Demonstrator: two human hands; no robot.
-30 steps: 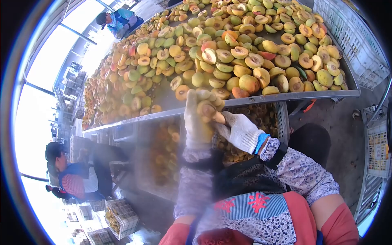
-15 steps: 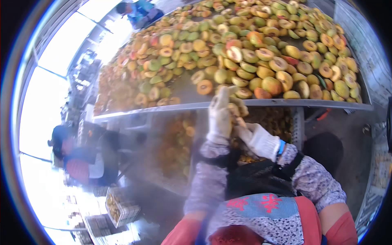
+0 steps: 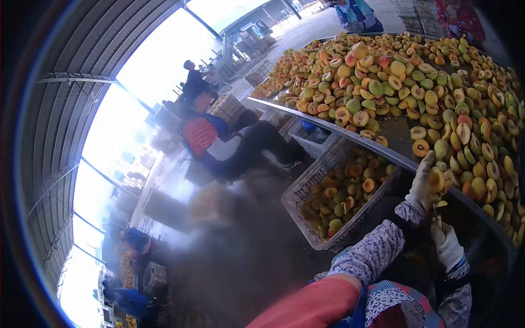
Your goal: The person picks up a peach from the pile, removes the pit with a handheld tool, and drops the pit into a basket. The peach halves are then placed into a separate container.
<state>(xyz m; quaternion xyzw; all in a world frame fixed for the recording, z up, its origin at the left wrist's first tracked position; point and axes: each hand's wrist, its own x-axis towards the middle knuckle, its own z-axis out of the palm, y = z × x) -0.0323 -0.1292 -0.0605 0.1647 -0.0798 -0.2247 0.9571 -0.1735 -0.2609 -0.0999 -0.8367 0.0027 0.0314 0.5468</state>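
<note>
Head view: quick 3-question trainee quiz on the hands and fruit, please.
1. True or false: the left hand holds a fruit half.
2. Where does the white crate sit? A) on top of the table B) below the table edge
3. What does the right hand, gloved, hold?

Key: 1 true. 2 B. 3 Cannot tell; something small pokes up from it, too blurred to name.

A long metal table [image 3: 402, 143] carries a wide heap of halved fruit [image 3: 421, 82]. Below its near edge stands a white plastic crate [image 3: 306, 188] part full of fruit halves. Left of the crate a seated person [image 3: 219, 143] in a red patterned top faces the table. Another person [image 3: 356, 12] stands at the table's far end.
</note>
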